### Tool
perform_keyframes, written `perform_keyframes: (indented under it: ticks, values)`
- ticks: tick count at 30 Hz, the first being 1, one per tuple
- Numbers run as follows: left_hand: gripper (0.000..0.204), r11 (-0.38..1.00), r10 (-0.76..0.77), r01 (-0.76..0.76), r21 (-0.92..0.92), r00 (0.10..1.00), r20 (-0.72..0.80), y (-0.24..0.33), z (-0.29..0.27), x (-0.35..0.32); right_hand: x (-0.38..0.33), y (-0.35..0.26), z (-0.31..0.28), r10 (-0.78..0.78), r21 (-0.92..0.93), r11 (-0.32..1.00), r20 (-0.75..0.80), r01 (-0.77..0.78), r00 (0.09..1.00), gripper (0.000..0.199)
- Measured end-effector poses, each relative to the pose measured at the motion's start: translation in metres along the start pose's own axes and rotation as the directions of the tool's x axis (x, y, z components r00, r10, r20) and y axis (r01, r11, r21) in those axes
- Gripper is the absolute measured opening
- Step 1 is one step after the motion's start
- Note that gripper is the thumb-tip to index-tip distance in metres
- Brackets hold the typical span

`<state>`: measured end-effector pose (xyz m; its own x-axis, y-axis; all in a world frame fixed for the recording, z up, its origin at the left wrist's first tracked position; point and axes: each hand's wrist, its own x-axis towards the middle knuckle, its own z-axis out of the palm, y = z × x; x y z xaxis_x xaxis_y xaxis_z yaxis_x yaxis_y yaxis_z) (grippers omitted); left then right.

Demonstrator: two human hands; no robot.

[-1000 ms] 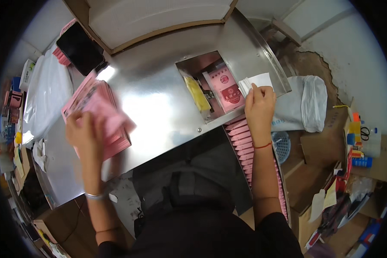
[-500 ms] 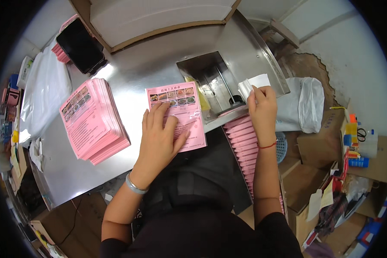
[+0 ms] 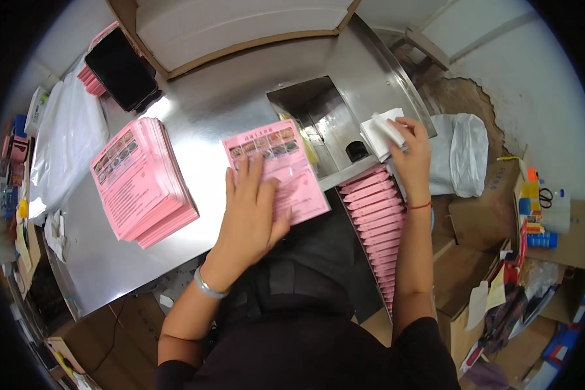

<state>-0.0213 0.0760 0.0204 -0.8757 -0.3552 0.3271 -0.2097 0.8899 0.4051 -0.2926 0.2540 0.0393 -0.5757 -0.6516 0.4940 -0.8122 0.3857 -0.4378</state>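
Note:
My left hand (image 3: 250,205) lies with its fingers stretched out over a pink printed packet (image 3: 305,190) near the table's front edge. Small food pictures and lines of print cover the packet's face. Between the thumb and fingers of my right hand (image 3: 415,159) is a small stack of folded white papers (image 3: 378,133), one of them lifted and curled. That stack is at the right rim of a square opening (image 3: 318,120) in the metal tabletop. Just below it, a long row of pink packets (image 3: 378,227) stands packed on edge, running toward my lap.
A thick pile of pink packets (image 3: 143,185) lies on the metal table (image 3: 201,110) to the left. Behind it, a black phone (image 3: 121,69) rests against more pink packets. White plastic bags (image 3: 68,140) line the left edge. Cardboard boxes (image 3: 484,208) and a silver-grey sack (image 3: 461,156) stand right.
My right hand has shifted right with the white papers and lifted one of them. Under my left hand the pink packet has turned slightly. A thin rod in the opening no longer shows.

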Motion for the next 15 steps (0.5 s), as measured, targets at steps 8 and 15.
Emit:
perform_keyframes:
  ticks: [8, 15]
  values:
    - [0.054, 0.997, -0.077, 0.073, 0.036, 0.991, 0.112, -0.02, -0.026, 0.005, -0.044, -0.135, 0.06, -0.572, 0.1, 0.82, 0.199, 0.564, 0.796, 0.032]
    - [0.035, 0.996, 0.03, -0.029, 0.087, 0.999, -0.014, -0.004, 0.002, -0.002, -0.01, -0.108, 0.085, -0.407, 0.458, 0.828, 0.094, 0.323, 0.909, 0.022]
